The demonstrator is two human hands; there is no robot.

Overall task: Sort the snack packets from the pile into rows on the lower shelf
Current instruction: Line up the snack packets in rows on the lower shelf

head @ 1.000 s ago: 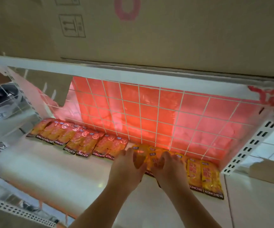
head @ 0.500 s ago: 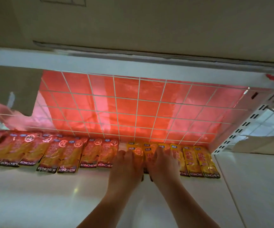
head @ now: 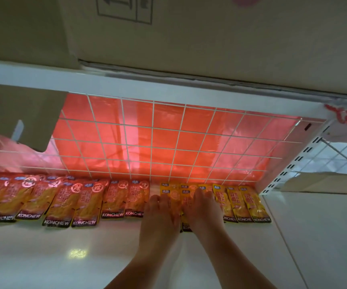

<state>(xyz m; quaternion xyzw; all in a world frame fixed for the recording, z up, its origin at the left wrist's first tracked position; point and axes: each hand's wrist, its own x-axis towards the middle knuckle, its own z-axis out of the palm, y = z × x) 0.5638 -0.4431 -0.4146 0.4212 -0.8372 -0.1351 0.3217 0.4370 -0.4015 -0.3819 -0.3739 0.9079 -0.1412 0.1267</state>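
Note:
Along the back of the white lower shelf (head: 43,257) runs a row of flat KONCHEW snack packets. Several red-orange packets (head: 85,203) fill the left and middle part. Several yellow packets (head: 245,203) fill the right part up to the shelf's side. My left hand (head: 160,215) lies flat, fingers straight, on the leftmost yellow packets (head: 173,193). My right hand (head: 204,209) presses flat on the yellow packets (head: 186,225) beside it. Both hands hide most of the packets under them.
A white wire grid (head: 168,142) with a glowing red sheet behind it closes the shelf's back. The upper shelf edge (head: 168,88) carries big cardboard boxes (head: 210,38). A perforated white upright (head: 293,161) bounds the right side. A cardboard flap (head: 20,117) hangs at the left.
The view has swung to face the shelf more squarely. Both hands stay flat on the yellow packets, having slid slightly further back toward the grid.

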